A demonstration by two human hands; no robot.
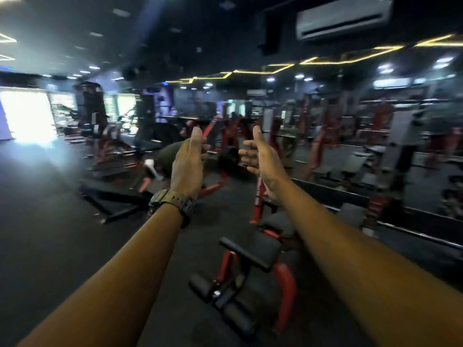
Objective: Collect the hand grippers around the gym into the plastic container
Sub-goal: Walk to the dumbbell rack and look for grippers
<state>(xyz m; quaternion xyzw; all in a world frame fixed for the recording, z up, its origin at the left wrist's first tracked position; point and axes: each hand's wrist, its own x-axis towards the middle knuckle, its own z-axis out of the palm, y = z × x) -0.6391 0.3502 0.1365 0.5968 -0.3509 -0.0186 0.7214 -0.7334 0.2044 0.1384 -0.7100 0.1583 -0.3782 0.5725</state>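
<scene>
Both my arms stretch forward at chest height over a gym floor. My left hand (188, 164), with a dark watch on the wrist, is held edge-on with the thumb up and relaxed fingers, holding nothing. My right hand (260, 159) faces it a short gap away, thumb up, fingers loosely bent, also holding nothing. No hand gripper and no plastic container show in this blurred view.
A red and black sit-up bench (250, 266) with foam rollers stands right below my arms. A person in a dark green top (166, 156) crouches on the floor behind my left hand. Red machines (325, 136) and a mirror wall fill the right. Dark rubber floor (50, 221) spreads left.
</scene>
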